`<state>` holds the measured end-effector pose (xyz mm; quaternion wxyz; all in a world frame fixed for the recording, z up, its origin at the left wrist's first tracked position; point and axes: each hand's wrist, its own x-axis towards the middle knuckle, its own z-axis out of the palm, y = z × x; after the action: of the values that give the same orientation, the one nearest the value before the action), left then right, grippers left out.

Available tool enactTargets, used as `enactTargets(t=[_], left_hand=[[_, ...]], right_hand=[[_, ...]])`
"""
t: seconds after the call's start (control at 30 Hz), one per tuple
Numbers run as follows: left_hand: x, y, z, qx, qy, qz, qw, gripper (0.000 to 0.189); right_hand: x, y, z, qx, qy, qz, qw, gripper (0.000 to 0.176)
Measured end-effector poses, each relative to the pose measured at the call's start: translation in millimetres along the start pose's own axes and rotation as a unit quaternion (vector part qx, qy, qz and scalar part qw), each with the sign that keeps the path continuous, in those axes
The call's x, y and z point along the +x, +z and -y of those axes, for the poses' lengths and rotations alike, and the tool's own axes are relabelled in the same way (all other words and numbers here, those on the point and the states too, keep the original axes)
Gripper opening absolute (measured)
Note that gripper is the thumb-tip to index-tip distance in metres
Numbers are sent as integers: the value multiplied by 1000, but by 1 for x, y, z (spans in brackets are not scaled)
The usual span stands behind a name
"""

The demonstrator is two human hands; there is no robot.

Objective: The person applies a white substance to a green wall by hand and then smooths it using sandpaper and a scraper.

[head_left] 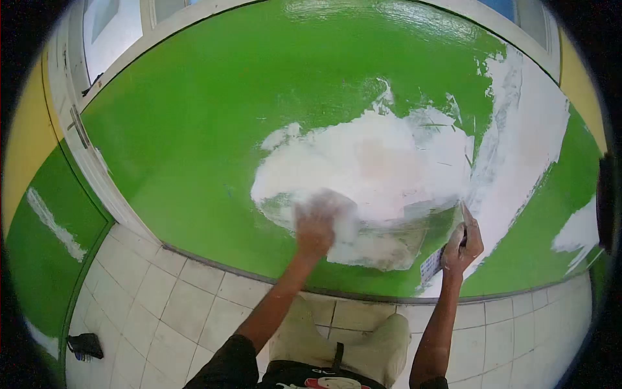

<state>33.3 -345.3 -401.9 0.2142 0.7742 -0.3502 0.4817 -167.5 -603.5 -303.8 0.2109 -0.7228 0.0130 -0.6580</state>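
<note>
A large patch of white filler (389, 155) covers the middle of the green wall (194, 123). Against the lower left of this patch is my left hand (317, 220), smeared by motion. A pale blur surrounds its fingers, so I cannot make out whether anything is in them. My right hand (461, 246) is at the patch's lower right, closed around a scraper (431, 264). The scraper has a dark handle and a flat, pale, printed-looking part that points down and left. My right index finger stretches up along the wall.
A broad white filler strip (518, 136) runs down the wall on the right. Pale tiles (184, 298) cover the floor below. A small black pouch-like object (85, 345) lies at the lower left. A white frame (110, 188) stands at the wall's left edge.
</note>
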Motion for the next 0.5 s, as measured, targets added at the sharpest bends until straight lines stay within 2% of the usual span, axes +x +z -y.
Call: enactTargets(t=[0.07, 0.1, 0.13, 0.17, 0.2, 0.27, 0.3, 0.33, 0.37, 0.4, 0.43, 0.5], left_hand=[[63, -19, 19, 9, -137, -180, 974, 50], [91, -28, 8, 8, -138, -176, 975, 50], [121, -35, -11, 10, -177, -216, 960, 51], [136, -34, -28, 13, -213, -255, 943, 52], [118, -19, -39, 54, -128, -136, 981, 53], [55, 10, -80, -34, -13, 4, 999, 55], [34, 13, -81, -68, -5, 65, 996, 60], [32, 11, -76, -70, -6, 63, 996, 60], [35, 7, -64, -50, 2, 66, 997, 61], [35, 2, -53, -30, 8, 73, 997, 61], [57, -20, -48, -9, -19, 42, 999, 58], [118, -35, -37, -6, -97, -119, 988, 58]], right_hand=[[-7, -6, -2, 0, 17, 14, 1000, 41], [-10, -10, -1, -3, 66, -5, 998, 41], [-12, -11, -1, -5, 113, -24, 993, 41], [-13, -8, -5, -14, 96, -23, 995, 41], [-11, -1, -1, -14, 101, -23, 995, 41], [-1, 23, 16, 53, 62, -7, 997, 41], [0, 34, 27, 36, 66, 13, 997, 44], [3, 42, 31, 19, 67, 31, 997, 48], [1, 49, 21, -65, -26, 46, 996, 57], [-6, 51, 17, -69, -23, 47, 996, 57], [-7, 55, 25, -70, -11, 47, 996, 60], [-11, 62, 31, -75, 45, 61, 994, 68]])
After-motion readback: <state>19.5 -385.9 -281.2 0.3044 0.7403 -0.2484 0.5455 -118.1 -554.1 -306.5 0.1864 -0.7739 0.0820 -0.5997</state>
